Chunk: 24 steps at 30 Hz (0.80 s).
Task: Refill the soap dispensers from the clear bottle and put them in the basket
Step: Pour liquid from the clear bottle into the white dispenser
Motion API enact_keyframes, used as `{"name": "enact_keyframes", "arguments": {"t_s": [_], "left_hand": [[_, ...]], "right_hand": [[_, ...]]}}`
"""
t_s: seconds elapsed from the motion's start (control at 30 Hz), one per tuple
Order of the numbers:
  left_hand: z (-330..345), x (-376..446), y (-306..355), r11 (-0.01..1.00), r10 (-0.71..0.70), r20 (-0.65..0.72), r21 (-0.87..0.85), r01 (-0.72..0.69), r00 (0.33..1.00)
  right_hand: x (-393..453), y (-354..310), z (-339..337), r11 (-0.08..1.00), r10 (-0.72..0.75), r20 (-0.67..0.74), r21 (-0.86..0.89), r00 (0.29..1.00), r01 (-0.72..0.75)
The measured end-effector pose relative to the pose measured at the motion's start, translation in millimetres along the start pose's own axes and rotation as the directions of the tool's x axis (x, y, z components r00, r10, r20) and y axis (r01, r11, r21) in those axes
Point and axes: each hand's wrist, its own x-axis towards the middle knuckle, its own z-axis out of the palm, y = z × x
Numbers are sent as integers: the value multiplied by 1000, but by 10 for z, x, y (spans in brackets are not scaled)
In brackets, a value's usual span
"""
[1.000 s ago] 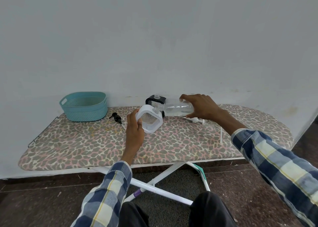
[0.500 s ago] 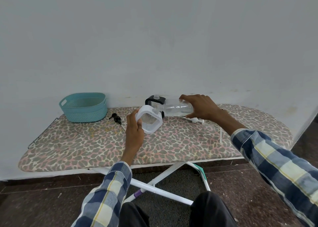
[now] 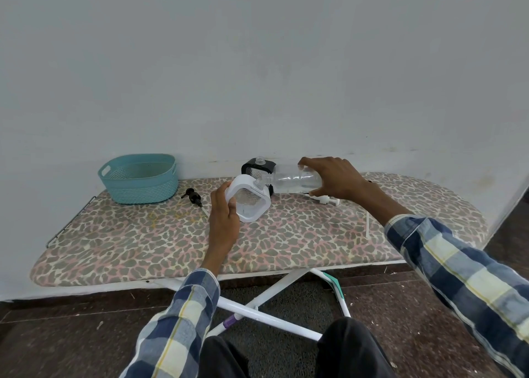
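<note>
Dispensers: two, white [image 3: 248,199] gripped by left hand [image 3: 224,216], black [image 3: 258,168] behind; right hand [image 3: 333,180] grips one clear bottle [image 3: 294,180]; one basket [image 3: 138,178].

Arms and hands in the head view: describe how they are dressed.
Both arms wear long sleeves of a checked shirt in navy, pale blue and cream with thin yellow lines. The left sleeve and right sleeve end at the wrists. The left hand and right hand are bare, without gloves.

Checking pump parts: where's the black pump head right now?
Head view, left of centre: the black pump head lies loose on the ironing board, between the teal basket and the left hand.
</note>
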Motion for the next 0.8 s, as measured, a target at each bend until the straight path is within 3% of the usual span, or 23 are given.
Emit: {"name": "enact_keyframes", "arguments": {"t_s": [0.8], "left_hand": [[9, 3, -26, 1000, 17, -4, 3, -17, 1000]], "right_hand": [[32, 10, 4, 999, -11, -8, -37, 1000, 11]]}}
